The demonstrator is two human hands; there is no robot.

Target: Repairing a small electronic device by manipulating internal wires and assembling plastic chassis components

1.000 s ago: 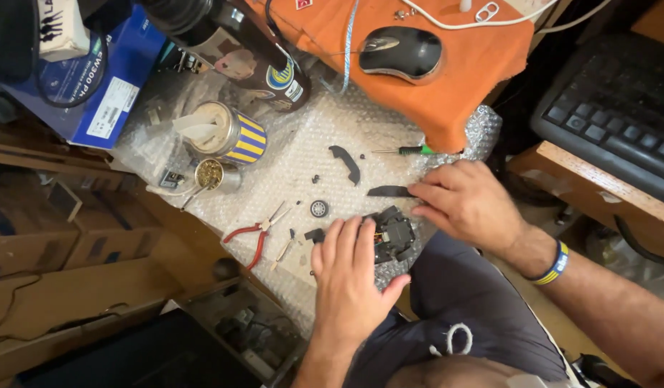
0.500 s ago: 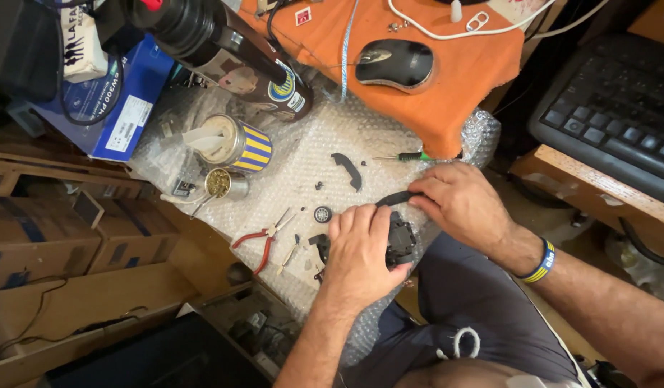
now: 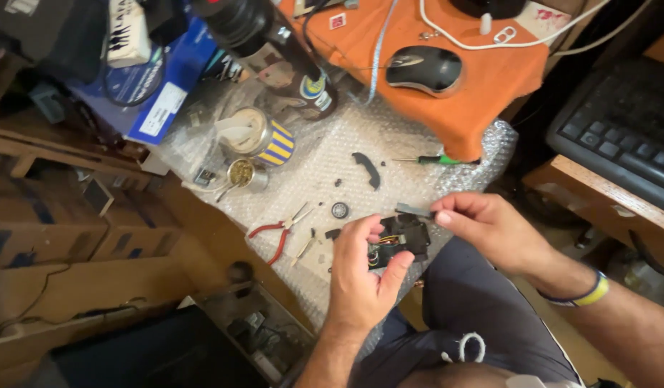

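Note:
My left hand (image 3: 361, 276) grips a small black device body (image 3: 402, 238) with coloured wires showing inside, holding it over my lap at the edge of the bubble wrap sheet (image 3: 325, 165). My right hand (image 3: 490, 231) pinches a flat dark strip piece (image 3: 415, 210) between thumb and forefinger, just above the device. A curved black plastic part (image 3: 368, 169) and a small round black part (image 3: 339, 210) lie on the wrap beyond my hands.
Red-handled pliers (image 3: 274, 233), a green-handled screwdriver (image 3: 432, 159), a striped can (image 3: 264, 138) and a small jar of screws (image 3: 242, 174) sit on the wrap. A mouse (image 3: 424, 69) rests on an orange cloth (image 3: 476, 108). A keyboard (image 3: 619, 144) is at right.
My left hand has lifted the black device off the wrap and turned it up. My right hand has picked up the dark strip and brought it over the device.

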